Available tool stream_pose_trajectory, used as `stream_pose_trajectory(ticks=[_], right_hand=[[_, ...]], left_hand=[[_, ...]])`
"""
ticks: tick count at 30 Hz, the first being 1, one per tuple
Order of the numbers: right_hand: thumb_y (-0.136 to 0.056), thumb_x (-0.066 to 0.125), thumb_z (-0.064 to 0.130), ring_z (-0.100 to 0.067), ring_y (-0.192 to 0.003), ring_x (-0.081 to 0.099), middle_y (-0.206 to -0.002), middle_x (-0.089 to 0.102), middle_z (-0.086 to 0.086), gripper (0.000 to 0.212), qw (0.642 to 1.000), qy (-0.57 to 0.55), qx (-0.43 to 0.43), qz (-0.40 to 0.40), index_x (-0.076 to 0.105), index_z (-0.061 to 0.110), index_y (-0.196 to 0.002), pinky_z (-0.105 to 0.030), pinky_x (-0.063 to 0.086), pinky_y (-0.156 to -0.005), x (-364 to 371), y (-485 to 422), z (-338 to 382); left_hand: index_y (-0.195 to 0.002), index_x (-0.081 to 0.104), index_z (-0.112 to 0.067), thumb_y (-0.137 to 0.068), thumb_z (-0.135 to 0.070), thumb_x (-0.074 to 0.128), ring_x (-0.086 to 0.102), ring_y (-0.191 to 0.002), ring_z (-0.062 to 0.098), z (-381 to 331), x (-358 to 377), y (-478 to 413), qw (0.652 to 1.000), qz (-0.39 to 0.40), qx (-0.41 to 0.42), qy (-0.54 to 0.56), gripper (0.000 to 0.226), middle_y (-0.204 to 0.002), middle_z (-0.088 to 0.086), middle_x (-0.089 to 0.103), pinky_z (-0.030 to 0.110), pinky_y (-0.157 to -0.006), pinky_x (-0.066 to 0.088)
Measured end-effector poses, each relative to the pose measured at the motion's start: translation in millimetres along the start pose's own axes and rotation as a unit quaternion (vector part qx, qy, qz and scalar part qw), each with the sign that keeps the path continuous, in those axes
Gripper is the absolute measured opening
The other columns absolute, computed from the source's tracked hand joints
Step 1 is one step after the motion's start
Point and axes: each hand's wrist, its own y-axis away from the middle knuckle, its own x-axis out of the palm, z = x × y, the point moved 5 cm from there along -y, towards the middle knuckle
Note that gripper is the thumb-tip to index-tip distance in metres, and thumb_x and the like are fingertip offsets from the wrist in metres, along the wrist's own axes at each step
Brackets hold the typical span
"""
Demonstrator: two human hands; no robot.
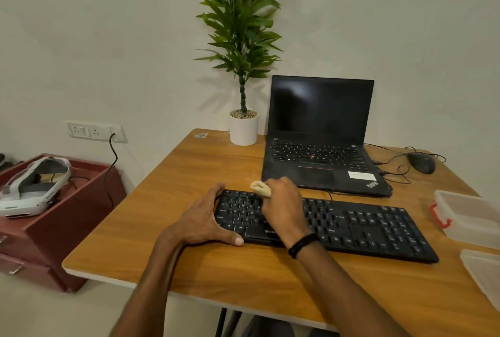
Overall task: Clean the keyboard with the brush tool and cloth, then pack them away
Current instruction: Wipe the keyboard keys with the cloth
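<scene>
A black keyboard (351, 225) lay across the near half of a wooden table (216, 269), its long side running left to right and angled slightly away on the left. The left hand (205, 220) held the keyboard's left end, the thumb laid along the near edge and the fingers hooked over the far corner. The right hand (284, 206), with a black band (301, 244) on its wrist, was over the left part of the keys with its fingers curled round a pale cloth (259, 188). A bunched end of the cloth stuck out past the knuckles near the top row. That spot was blurred, so whether the cloth touched the keys could not be told for sure. Just behind the keyboard stood an open laptop (322, 131) with a dark screen, and to its left a white pot (243, 128) holding a tall green plant. A dark mouse (420, 162) sat to the right of the laptop with its cable looped beside it. At the table's right edge were a clear plastic box (465, 215) with a red clasp and, nearer, a clear lid (484, 271). Left of the table, a white headset (32, 188) rested on a dark red cabinet (54, 228).
</scene>
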Motion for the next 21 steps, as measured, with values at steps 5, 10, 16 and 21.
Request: stream_pose_trajectory(ticks=[5,10,16,21], right_hand=[[-0.080,0.066,-0.003,-0.021,-0.094,0.057,-0.097,0.065,-0.005,0.027,0.980,-0.033,-0.148,0.129,0.076,0.016,-0.097,-0.034,0.049,-0.078,31,5,34],[-0.085,0.068,0.002,-0.011,-0.092,0.056,-0.099,0.063,0.004,0.030,0.941,-0.074,-0.230,0.238,0.077,0.023,-0.105,-0.028,0.051,-0.078,20,12,17],[-0.088,0.068,0.007,-0.012,-0.095,0.048,-0.099,0.055,0.005,0.027,0.970,-0.030,-0.203,0.131,0.074,0.020,-0.110,-0.030,0.048,-0.082,23,-2,16],[-0.090,0.069,0.016,-0.005,-0.097,0.049,-0.106,0.058,0.010,0.026,0.940,-0.076,-0.242,0.227,0.073,0.026,-0.113,-0.020,0.045,-0.082,9,31,5]], left_hand=[[-0.161,0.006,-0.039,-0.036,-0.082,0.088,0.035,-0.145,0.011,-2,1,1,1.000,-0.015,0.016,-0.005,0.156,-0.163,-0.015,0.030,0.042,-0.122,0.030],[-0.160,0.009,-0.041,-0.034,-0.085,0.086,0.037,-0.144,0.011,0,5,2,0.999,-0.023,0.019,-0.011,0.154,-0.160,-0.016,0.033,0.043,-0.122,0.030],[-0.160,0.008,-0.041,-0.034,-0.083,0.087,0.036,-0.143,0.012,-5,0,-1,1.000,-0.022,0.019,-0.008,0.154,-0.159,-0.017,0.032,0.042,-0.122,0.029],[-0.158,0.010,-0.042,-0.033,-0.081,0.089,0.038,-0.142,0.009,-2,4,4,0.999,-0.023,0.023,-0.009,0.153,-0.158,-0.018,0.035,0.043,-0.121,0.031]])
